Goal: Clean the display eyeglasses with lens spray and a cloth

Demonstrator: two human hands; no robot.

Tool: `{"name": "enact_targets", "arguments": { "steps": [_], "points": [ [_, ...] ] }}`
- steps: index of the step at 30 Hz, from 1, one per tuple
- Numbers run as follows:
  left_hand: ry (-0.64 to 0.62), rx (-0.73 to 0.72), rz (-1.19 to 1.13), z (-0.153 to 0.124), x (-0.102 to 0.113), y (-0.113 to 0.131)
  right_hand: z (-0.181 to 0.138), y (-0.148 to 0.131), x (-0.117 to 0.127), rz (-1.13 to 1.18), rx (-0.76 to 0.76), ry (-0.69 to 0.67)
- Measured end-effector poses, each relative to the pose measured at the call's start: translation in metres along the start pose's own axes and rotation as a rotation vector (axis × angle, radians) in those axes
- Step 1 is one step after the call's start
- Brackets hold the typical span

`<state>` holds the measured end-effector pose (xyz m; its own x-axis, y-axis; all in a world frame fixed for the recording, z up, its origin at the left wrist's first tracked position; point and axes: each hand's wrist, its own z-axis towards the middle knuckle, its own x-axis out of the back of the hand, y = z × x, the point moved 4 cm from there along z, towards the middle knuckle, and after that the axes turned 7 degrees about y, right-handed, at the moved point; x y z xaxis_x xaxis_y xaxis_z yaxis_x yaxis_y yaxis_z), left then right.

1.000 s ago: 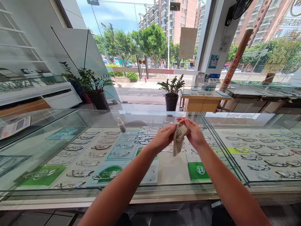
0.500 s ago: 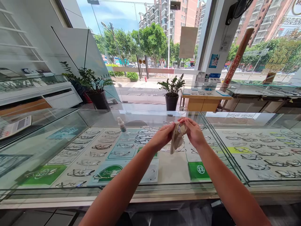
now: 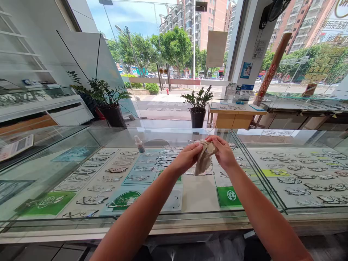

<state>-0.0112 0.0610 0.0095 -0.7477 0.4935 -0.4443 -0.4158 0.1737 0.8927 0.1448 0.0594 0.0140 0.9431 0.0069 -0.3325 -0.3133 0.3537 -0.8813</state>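
Observation:
Over the glass counter, my left hand (image 3: 187,158) pinches a beige cleaning cloth (image 3: 202,165) that hangs down below the fingers. My right hand (image 3: 225,153) is closed with its fingertips on a pair of thin-rimmed eyeglasses (image 3: 211,148). One lens shows between the two hands with the cloth against it; another clear round rim rises faintly just beyond the fingers. Much of the frame is hidden by fingers and cloth. Both hands nearly touch at the fingertips.
Beneath the hands, a glass display counter (image 3: 197,197) holds rows of eyeglasses. A small white spray bottle (image 3: 140,144) stands on it to the left. Beyond are potted plants (image 3: 198,117), a wooden cabinet (image 3: 235,119) and glass doors. Another display case (image 3: 307,145) adjoins on the right.
The cloth has shifted slightly left, spread wider and its lower end has risen a little. My fingers have moved slightly around the lens. Both hands keep their hold.

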Motion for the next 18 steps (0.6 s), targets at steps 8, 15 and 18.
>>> {"name": "enact_targets", "arguments": {
  "steps": [8, 15, 18],
  "points": [
    [-0.05, -0.057, 0.13, -0.0016, -0.0045, 0.0035, -0.002, 0.0023, -0.0037, 0.007, 0.0, -0.033],
    [0.01, -0.076, 0.102, -0.0018, -0.0082, -0.0022, -0.0024, 0.005, -0.0034, -0.006, -0.007, -0.018],
    [0.013, -0.097, 0.138, -0.0014, -0.0089, -0.0032, -0.0023, 0.0053, -0.003, 0.015, -0.013, -0.011]
  ]
}}
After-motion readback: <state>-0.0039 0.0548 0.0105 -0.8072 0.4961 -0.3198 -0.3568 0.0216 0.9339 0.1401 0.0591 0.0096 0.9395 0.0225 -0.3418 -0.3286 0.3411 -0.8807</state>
